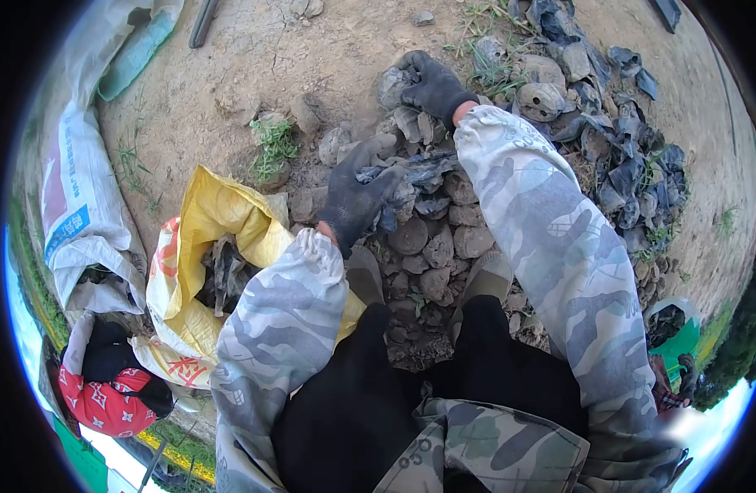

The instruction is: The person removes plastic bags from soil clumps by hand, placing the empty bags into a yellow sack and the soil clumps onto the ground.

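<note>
My left hand (357, 195), in a dark grey work glove, curls around crumpled black plastic film (368, 174) above a heap of rounded soil clods (435, 251). Farther out, my right hand (437, 87), gloved alike, has its fingers closed on a greyish clod (392, 89) with what looks like thin film on it. More torn black film (434, 174) lies between the two hands on the clods. Beside my left forearm stands a yellow woven sack (238, 197), its mouth wide open and dark film scraps (226, 275) inside.
A long pile of clods and black film (612, 152) stretches along the right. At left lies a white woven sack (94, 189). My boots (486, 279) stand among the clods. One person in red (107, 390) is at lower left, another person (672, 390) at the right edge.
</note>
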Demonstrator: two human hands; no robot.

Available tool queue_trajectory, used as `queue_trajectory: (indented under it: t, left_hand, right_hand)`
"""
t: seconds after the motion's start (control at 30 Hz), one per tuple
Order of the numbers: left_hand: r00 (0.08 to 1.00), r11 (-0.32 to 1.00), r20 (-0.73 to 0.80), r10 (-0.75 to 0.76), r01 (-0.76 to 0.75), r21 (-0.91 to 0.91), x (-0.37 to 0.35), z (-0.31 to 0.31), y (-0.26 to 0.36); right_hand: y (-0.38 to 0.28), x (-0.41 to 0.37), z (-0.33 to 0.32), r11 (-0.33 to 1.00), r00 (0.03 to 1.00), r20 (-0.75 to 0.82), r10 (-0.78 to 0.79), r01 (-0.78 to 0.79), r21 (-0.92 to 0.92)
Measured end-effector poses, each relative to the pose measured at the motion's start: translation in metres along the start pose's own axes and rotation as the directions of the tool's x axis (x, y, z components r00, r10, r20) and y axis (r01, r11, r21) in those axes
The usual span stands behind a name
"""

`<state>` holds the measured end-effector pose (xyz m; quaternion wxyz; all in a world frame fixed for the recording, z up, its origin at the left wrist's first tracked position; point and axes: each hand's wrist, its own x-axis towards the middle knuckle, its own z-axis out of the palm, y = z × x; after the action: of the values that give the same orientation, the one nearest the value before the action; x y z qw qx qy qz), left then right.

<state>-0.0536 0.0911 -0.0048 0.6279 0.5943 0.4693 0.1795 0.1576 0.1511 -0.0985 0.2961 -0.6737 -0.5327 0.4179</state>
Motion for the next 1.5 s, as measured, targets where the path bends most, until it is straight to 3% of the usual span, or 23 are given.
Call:
queue_trajectory:
  t: [0.1, 0.17, 0.23, 0.27, 0.3, 0.37, 0.43, 0.5, 0.53, 0.63, 0.67, 0.7, 0.77, 0.83, 0.9, 0.93, 0.97, 1.03, 1.17, 1.23, 1.37, 1.43, 1.5]
  left_hand:
    - [0.999, 0.998, -0.017, -0.05, 0.049, -0.04, -0.002, -0.001, 0.006]
    - [0.996, 0.992, -0.024, -0.089, 0.086, -0.09, -0.005, -0.002, 0.003]
    - [0.998, 1.0, -0.053, 0.015, -0.016, -0.022, -0.003, -0.007, -0.011]
    - [0.999, 0.999, -0.029, 0.042, -0.043, -0.021, -0.003, -0.009, -0.016]
    - [0.999, 0.999, -0.022, 0.045, -0.045, -0.026, -0.004, -0.008, -0.016]
    - [0.999, 0.999, -0.01, 0.052, -0.052, 0.007, -0.008, -0.006, -0.01]
    - [0.994, 0.993, 0.048, 0.094, -0.098, 0.068, -0.017, 0.0, -0.003]
    - [0.799, 0.822, 0.202, 0.567, -0.563, -0.082, -0.016, 0.011, -0.022]
    - [0.923, 0.984, 0.346, 0.166, -0.132, -0.12, -0.017, 0.013, -0.012]
    - [0.904, 0.955, 0.332, 0.268, -0.294, 0.03, -0.041, 0.033, -0.018]
    - [0.971, 0.979, 0.215, -0.101, 0.135, -0.15, -0.05, 0.044, -0.016]
    - [0.967, 0.98, 0.232, -0.104, 0.139, -0.141, -0.054, 0.047, -0.019]
    - [0.978, 0.96, 0.199, 0.067, -0.118, 0.255, -0.058, 0.05, -0.028]
    - [0.971, 0.942, 0.227, 0.069, -0.138, 0.304, -0.067, 0.058, -0.028]
    - [0.977, 0.9, 0.209, 0.032, -0.12, 0.42, -0.073, 0.067, -0.026]
    - [0.959, 0.796, 0.23, 0.165, -0.267, 0.543, -0.076, 0.068, -0.024]
    - [0.964, 0.795, 0.213, 0.16, -0.254, 0.552, -0.077, 0.07, -0.026]
    - [0.922, 0.725, 0.22, 0.319, -0.387, 0.57, -0.081, 0.072, -0.027]
    - [0.915, 0.616, 0.232, 0.329, -0.394, 0.682, -0.09, 0.077, -0.034]
    - [0.891, 0.587, 0.254, 0.376, -0.442, 0.678, -0.095, 0.078, -0.035]
    - [0.863, 0.548, 0.276, 0.424, -0.487, 0.68, -0.098, 0.081, -0.037]
    - [0.845, 0.529, 0.307, 0.437, -0.518, 0.672, -0.097, 0.079, -0.034]
    - [0.88, 0.681, 0.31, 0.361, -0.476, 0.557, -0.099, 0.075, -0.028]
  right_hand:
    - [-0.013, -0.017, 0.002, 0.969, 0.985, -0.07, -0.157, 0.14, -0.205]
    - [-0.015, -0.026, -0.001, 0.961, 0.977, -0.073, -0.202, 0.183, -0.207]
    - [-0.023, -0.042, -0.007, 0.978, 0.927, -0.315, -0.202, 0.208, -0.014]
    - [-0.028, -0.053, -0.015, 0.98, 0.958, -0.28, -0.068, 0.116, 0.159]
    - [-0.036, -0.068, -0.021, 0.982, 0.957, -0.284, -0.064, 0.112, 0.153]
    - [-0.052, -0.105, -0.027, 0.869, 0.978, -0.208, 0.014, 0.091, 0.486]
    - [-0.058, -0.141, -0.02, 0.836, 0.976, -0.192, 0.104, 0.019, 0.548]
    - [-0.03, -0.174, -0.001, 0.939, 0.954, -0.3, -0.009, 0.111, 0.326]
    - [-0.024, -0.189, 0.006, 0.982, 0.936, -0.34, -0.09, 0.14, 0.125]
    - [-0.011, -0.232, 0.021, 0.991, 0.92, -0.385, -0.071, 0.109, 0.077]
    - [-0.008, -0.243, 0.023, 0.992, 0.915, -0.398, -0.058, 0.098, 0.08]
    - [-0.009, -0.254, 0.022, 0.968, 0.937, -0.348, 0.0, 0.088, 0.237]
    - [-0.01, -0.273, 0.018, 0.849, 0.97, -0.228, 0.077, 0.056, 0.526]
    - [-0.018, -0.284, 0.01, 0.849, 0.962, -0.239, 0.135, 0.012, 0.529]
    - [-0.018, -0.284, 0.001, 0.933, 0.97, -0.186, 0.154, -0.081, 0.351]
    - [-0.025, -0.281, 0.002, 0.908, 0.937, -0.199, 0.288, -0.201, 0.368]
    - [-0.019, -0.278, 0.002, 0.908, 0.943, -0.185, 0.277, -0.194, 0.37]
    - [-0.007, -0.263, 0.005, 0.977, 0.965, -0.256, -0.057, 0.001, -0.214]
    - [-0.013, -0.248, 0.001, 0.976, 0.989, -0.143, 0.037, -0.066, -0.208]
    - [-0.012, -0.248, 0.001, 0.936, 0.969, -0.228, 0.099, -0.169, -0.31]
    - [0.0, -0.244, 0.005, 0.955, 0.94, -0.306, 0.151, -0.219, -0.201]
    - [0.008, -0.251, 0.01, 0.953, 0.92, -0.375, 0.112, -0.206, -0.221]
    - [0.011, -0.255, 0.012, 0.897, 0.901, -0.35, -0.257, 0.088, -0.434]
